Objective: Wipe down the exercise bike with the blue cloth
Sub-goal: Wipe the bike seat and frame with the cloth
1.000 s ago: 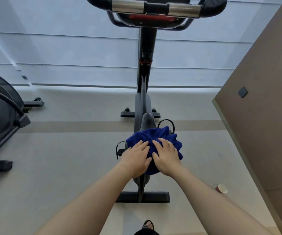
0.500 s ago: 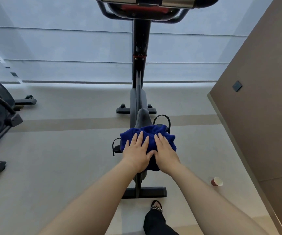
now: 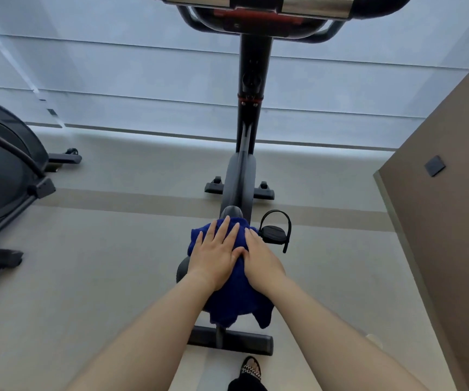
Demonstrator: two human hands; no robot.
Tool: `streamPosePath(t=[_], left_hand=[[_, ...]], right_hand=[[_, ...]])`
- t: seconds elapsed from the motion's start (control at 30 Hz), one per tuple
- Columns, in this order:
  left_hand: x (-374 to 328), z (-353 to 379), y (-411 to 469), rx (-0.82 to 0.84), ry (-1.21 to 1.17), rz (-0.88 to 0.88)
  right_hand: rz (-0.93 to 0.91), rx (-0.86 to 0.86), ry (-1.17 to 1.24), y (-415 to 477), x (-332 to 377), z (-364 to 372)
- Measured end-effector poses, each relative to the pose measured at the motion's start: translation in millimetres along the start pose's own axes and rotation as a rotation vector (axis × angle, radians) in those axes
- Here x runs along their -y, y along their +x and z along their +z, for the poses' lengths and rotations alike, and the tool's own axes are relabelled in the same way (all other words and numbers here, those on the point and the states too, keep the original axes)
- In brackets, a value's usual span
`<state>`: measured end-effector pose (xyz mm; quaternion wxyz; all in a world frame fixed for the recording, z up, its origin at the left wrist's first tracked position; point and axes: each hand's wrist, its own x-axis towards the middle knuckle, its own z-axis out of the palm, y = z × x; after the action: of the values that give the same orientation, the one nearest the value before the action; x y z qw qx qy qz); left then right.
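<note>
A black exercise bike (image 3: pixel 249 136) stands in front of me, its handlebars at the top edge and its rear foot bar near my feet. A blue cloth (image 3: pixel 237 301) is draped over the seat, hiding most of it; only the seat's front tip (image 3: pixel 231 212) shows. My left hand (image 3: pixel 216 253) lies flat on the cloth with fingers spread, pressing down. My right hand (image 3: pixel 260 259) rests beside it on the cloth's right side, touching the left hand. The cloth's rear edge hangs down behind the seat.
A second black exercise machine (image 3: pixel 0 179) stands at the left. A brown wall (image 3: pixel 453 221) runs along the right. The bike's right pedal (image 3: pixel 275 231) with its strap sticks out beside the seat. My sandalled foot (image 3: pixel 251 368) is behind the rear foot bar (image 3: pixel 230 340).
Both hands have slid forward over the cloth toward the seat's front, and more of the cloth now hangs behind the seat. The view has moved closer to the bike.
</note>
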<state>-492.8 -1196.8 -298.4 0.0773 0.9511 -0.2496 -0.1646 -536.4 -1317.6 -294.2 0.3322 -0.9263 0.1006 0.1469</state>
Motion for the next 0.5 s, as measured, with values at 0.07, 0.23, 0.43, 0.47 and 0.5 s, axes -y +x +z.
streamPosePath(t=[0.07,0.23,0.43,0.47,0.5], left_hand=[[0,-1,11,-0.008,-0.016,-0.019],[1,1,17,-0.017,-0.045,-0.03],[3,-2,3,-0.009,-0.03,0.022],[4,-2,-3,-0.008,-0.033,0.034],[5,-2,-11,-0.008,-0.034,0.043]], right_hand=[[-0.016,0.01,0.004,13,-4,-3],[-0.031,0.013,0.049,22,-13,-2],[-0.015,-0.045,0.133,8,-12,1],[-0.017,-0.058,0.139,3,-11,1],[-0.027,-0.075,0.137,-3,-10,2]])
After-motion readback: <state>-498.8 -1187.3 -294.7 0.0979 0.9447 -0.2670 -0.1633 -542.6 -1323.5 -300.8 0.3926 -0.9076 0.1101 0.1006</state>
